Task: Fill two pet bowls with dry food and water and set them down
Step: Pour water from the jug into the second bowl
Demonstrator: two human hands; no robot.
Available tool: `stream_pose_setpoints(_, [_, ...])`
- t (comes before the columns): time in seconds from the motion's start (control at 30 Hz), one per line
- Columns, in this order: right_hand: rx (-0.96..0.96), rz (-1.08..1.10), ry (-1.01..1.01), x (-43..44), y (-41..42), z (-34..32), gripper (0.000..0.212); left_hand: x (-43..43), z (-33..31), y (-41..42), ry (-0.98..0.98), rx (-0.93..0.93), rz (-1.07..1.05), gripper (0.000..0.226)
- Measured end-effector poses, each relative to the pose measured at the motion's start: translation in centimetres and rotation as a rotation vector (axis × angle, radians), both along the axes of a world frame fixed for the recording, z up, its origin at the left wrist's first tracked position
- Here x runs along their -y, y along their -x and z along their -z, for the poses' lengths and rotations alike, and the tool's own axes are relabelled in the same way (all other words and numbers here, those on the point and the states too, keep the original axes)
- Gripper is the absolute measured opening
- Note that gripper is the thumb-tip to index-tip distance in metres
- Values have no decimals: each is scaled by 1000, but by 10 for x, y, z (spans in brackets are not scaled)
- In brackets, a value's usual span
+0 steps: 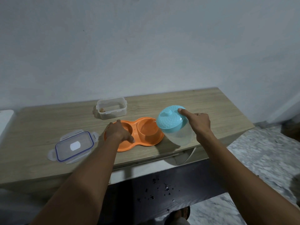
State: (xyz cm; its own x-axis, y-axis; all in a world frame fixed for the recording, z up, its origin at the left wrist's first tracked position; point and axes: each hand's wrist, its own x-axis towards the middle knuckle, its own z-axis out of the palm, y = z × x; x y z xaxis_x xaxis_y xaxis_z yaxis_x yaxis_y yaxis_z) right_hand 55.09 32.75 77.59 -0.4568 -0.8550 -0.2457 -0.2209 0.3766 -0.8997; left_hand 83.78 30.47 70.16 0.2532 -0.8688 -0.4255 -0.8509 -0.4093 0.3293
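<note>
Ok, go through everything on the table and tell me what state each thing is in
orange double bowl: flat on table, steadied by left hand
jug: tilted toward right bowl, lid on, held by right hand
food container: open, nearly empty
container lid: off, lying flat

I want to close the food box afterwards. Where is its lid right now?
In the head view, the lid lies flat on the wooden table, at the near left, left of the orange double bowl.
</note>
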Motion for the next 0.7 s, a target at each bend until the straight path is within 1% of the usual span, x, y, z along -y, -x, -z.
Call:
stream_pose_setpoints(0.23, [1, 8, 2, 0, 1, -1, 72, 0, 1, 0, 0, -5, -11, 137])
stream_pose_setpoints(0.37, [8, 11, 10, -2, 0, -3, 80, 0, 0, 1, 3, -1, -5, 137])
stream_pose_setpoints(0.47, [15, 12, 19, -3, -1, -4, 82, 0, 0, 1, 4, -8, -11, 137])
stream_pose_setpoints(0.63, [52, 5, 34, -3, -1, -5, 78, 0, 0, 0, 1, -3, 0, 136])
stream_pose_setpoints(0.7, [93, 12, 49, -3, 1, -5, 69, 0, -1, 0, 5, -5, -1, 136])
